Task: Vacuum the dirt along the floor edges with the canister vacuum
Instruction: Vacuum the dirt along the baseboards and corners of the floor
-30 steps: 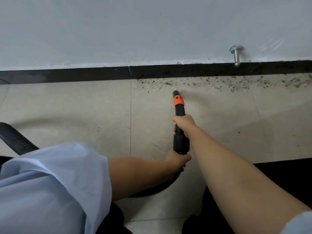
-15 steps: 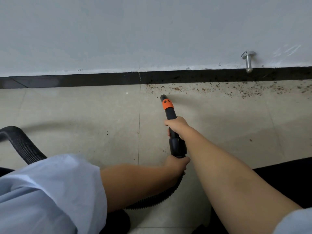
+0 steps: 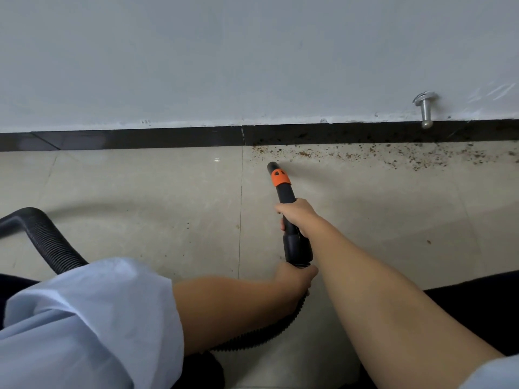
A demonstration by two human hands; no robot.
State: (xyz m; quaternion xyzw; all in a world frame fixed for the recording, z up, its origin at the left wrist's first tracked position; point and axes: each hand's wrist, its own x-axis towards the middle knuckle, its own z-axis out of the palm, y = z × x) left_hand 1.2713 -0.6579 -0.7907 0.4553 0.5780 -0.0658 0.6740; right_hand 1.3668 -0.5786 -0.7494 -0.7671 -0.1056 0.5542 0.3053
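A black vacuum nozzle [image 3: 283,189] with an orange collar points at the floor edge, its tip just short of the dirt. My right hand [image 3: 297,214] grips the nozzle's middle. My left hand [image 3: 296,276] grips the ribbed black hose [image 3: 264,335] where it joins the nozzle's rear end. Brown dirt crumbs [image 3: 365,157] lie scattered along the black baseboard [image 3: 140,138], from the tile joint rightward. The canister itself is out of view.
A metal door stop [image 3: 425,110] sticks out of the grey wall above the baseboard at right. The hose loops on the tiled floor [image 3: 140,206] at far left [image 3: 47,240]. A few stray specks lie near the tile joint.
The nozzle tip swung left, from mid-tile toward the left end of the dirt strip near the tile joint. Both hands kept their hold. The view drifted left.
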